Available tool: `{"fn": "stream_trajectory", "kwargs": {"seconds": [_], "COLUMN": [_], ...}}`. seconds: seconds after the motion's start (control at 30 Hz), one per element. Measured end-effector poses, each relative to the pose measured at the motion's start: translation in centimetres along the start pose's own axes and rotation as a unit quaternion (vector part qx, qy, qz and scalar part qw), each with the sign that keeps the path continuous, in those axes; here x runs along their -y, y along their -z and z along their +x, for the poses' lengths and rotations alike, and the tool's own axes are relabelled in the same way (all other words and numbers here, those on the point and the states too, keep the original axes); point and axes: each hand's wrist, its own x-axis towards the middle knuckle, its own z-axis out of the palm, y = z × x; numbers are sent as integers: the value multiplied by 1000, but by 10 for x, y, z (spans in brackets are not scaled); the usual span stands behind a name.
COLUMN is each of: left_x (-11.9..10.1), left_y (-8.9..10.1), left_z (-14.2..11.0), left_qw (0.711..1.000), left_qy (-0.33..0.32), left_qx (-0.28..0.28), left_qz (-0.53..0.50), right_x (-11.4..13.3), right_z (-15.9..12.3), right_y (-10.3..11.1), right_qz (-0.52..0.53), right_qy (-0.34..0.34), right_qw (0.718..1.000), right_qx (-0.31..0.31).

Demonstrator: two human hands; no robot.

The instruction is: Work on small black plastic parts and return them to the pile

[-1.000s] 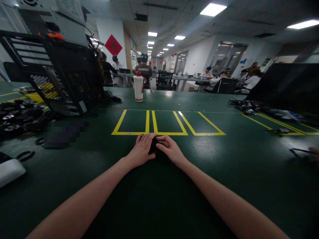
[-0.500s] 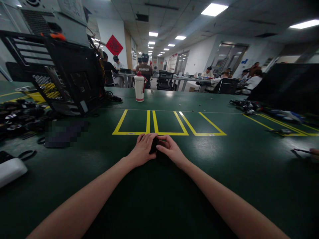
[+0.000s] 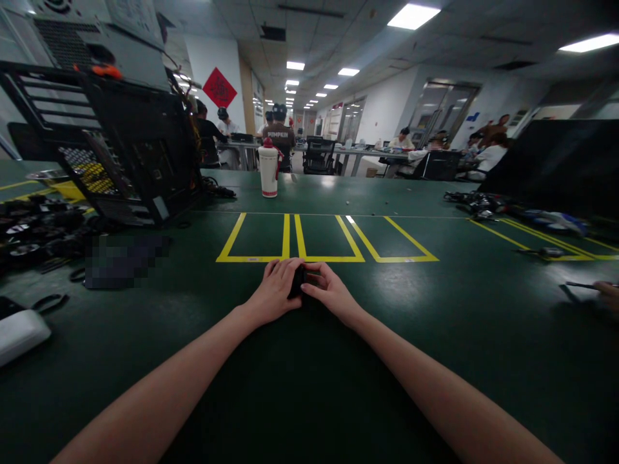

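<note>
A small black object (image 3: 296, 285) is between my hands, just in front of the yellow tape outlines; its kind is hard to make out against the dark green table. My left hand (image 3: 273, 289) wraps over it from the left, fingers across its top and thumb at its near side. From the right, the fingertips and thumb of my right hand (image 3: 334, 293) close on its right side. My fingers hide much of the object.
Yellow tape outlines (image 3: 316, 259) mark the green table (image 3: 406, 322). Ahead stands a white cup (image 3: 269, 173) with a red lid. An open black computer case (image 3: 140, 148) and a heap of black parts (image 3: 33, 235) are at left. Another person's hand (image 3: 608, 295) holds a thin dark tool at right.
My hands keep their hold on the black object with almost no movement. The other person's hand at the right edge shows slightly further into view. The whole view has shifted slightly.
</note>
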Motion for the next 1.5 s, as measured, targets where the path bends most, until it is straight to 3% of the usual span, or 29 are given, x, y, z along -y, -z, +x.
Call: {"fn": "stream_trajectory", "kwargs": {"seconds": [0.23,0.4,1.23,1.5], "left_x": [-1,-3,0,-3], "left_y": [1,2,0,4], "left_z": [1,0,1,0], "left_qw": [1000,1000,1000,1000], "left_qy": [1,4,0,0], "left_qx": [-3,5,0,6], "left_qz": [1,1,-3,-8], "right_x": [-4,-1,-2,1], "right_z": [2,2,-1,-1], "right_y": [0,2,-3,0], "right_qz": [-6,-33,35,-14], "right_qy": [26,4,13,8], "right_qw": [999,999,999,1000], "right_qx": [-24,-11,-7,-13]}}
